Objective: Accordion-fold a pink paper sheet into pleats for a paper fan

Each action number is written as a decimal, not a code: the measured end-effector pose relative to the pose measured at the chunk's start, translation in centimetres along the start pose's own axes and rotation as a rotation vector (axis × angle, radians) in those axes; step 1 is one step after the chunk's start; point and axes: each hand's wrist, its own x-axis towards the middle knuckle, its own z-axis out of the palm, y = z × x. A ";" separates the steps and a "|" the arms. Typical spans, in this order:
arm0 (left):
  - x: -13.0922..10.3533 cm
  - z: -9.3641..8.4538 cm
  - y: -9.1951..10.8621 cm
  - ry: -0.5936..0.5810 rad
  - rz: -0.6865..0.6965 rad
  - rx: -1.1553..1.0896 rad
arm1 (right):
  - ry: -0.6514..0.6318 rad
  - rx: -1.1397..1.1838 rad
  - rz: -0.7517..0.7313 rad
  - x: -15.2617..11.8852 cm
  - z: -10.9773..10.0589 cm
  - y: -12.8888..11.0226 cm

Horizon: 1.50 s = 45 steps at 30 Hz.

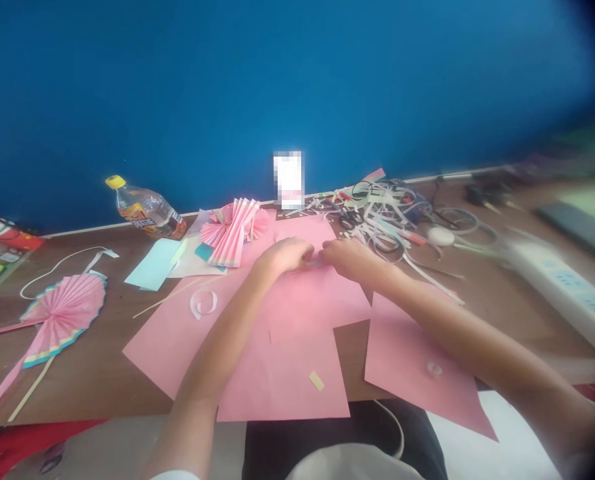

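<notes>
Several pink paper sheets (287,373) overlap across the middle of the table. Over their far part, my left hand (292,255) and my right hand (338,255) are close together with a small gap between them. Both have curled fingers, closed around the far part of the paper, where a thin pale blue edge shows between them; exactly what the fingertips grip is too small to tell. A pleated pink fan (234,233) lies beyond my left hand. To the right of my right hand is a heap of paper strips (384,213).
A plastic bottle (150,212) with a yellow cap leans at the back left, near light blue paper (153,265). A round pink fan (67,313) lies at the left. A white power strip (567,287) sits at the right. A blue wall (297,87) stands behind.
</notes>
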 end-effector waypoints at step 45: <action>2.6 1.2 -5.3 -0.065 0.217 -0.275 | -0.003 0.385 0.169 1.3 1.2 1.9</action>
